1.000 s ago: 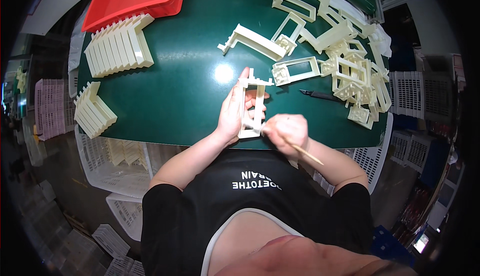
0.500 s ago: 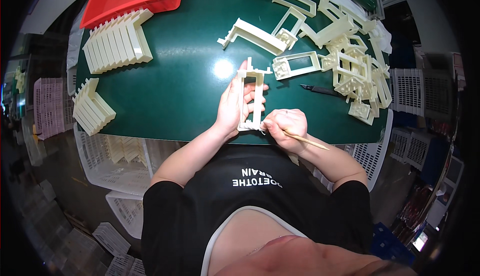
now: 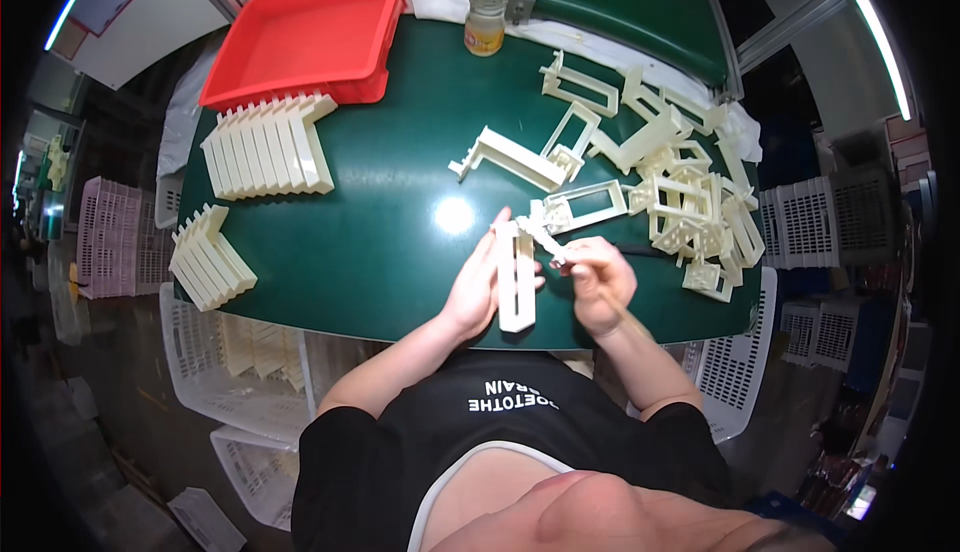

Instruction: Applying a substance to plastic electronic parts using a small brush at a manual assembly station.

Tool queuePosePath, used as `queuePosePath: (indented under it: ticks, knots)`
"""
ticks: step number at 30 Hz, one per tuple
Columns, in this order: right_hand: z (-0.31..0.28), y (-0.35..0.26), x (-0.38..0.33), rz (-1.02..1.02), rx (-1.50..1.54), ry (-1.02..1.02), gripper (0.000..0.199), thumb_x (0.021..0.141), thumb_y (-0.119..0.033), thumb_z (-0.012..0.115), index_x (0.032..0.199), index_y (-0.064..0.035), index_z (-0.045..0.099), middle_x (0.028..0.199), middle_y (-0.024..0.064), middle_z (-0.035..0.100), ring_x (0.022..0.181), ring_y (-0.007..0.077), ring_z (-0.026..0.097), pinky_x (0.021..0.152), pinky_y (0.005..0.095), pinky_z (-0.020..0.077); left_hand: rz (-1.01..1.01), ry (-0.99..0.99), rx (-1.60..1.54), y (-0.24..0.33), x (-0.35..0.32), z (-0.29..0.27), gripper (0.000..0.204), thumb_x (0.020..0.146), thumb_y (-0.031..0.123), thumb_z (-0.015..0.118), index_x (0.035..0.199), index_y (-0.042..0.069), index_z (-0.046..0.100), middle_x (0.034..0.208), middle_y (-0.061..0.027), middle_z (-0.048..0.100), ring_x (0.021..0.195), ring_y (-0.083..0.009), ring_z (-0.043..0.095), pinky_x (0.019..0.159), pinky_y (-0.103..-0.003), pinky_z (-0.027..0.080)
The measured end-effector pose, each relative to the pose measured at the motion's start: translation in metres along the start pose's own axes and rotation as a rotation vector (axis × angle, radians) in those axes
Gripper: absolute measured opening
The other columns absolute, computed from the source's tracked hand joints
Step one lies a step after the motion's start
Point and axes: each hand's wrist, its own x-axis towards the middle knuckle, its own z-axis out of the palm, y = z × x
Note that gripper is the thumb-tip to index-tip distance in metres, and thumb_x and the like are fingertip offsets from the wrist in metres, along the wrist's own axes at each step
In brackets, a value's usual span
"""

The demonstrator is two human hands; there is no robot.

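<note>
Spreading under both hands, the green table [image 3: 380, 242] carries everything; beyond the left hand sits a red tray [image 3: 300, 37], with two rows of stacked cream plastic pieces [image 3: 265, 147] nearer on that side, and beyond the right hand lies a loose heap of cream frame parts [image 3: 680, 202]. A small jar [image 3: 485, 20] stands at the far edge. The left hand [image 3: 475, 287] is curled around a long cream plastic frame [image 3: 516, 277], holding it upright against the table's near edge. The right hand [image 3: 598, 282], closed on a thin stick-like tool [image 3: 625, 317], has moved up since a second ago, its fingertips now at the frame's top end rather than its lower part, suggesting the work has shifted there.
</note>
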Motion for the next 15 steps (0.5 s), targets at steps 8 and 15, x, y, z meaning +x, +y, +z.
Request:
queuePosePath:
  ticks: [8,15]
  knots:
    - [0.015,0.003,0.014,-0.444,-0.325,-0.191,0.018,0.079,-0.008,0.067,0.094,0.0003,0.061,0.081,0.0130,0.060,0.068,0.0282,0.060,0.061,0.0367,0.0491,0.110,-0.244,0.309,0.017,-0.008,-0.001,0.080,0.082,0.003,0.067,0.145,0.003,0.019,0.137,-0.0147,0.035,0.112,-0.0199,0.055,0.092,-0.034,0.050]
    - [-0.026,0.008,0.027,-0.672,-0.636,-0.264,0.013,0.078,-0.004,0.065,0.090,-0.0044,0.060,0.079,0.0105,0.061,0.062,0.0253,0.058,0.053,0.0350,0.0476,0.056,-0.088,0.128,0.037,-0.023,0.011,0.071,0.081,-0.001,0.065,0.140,0.004,0.025,0.130,-0.0136,0.040,0.101,-0.0251,0.060,0.082,-0.039,0.056]
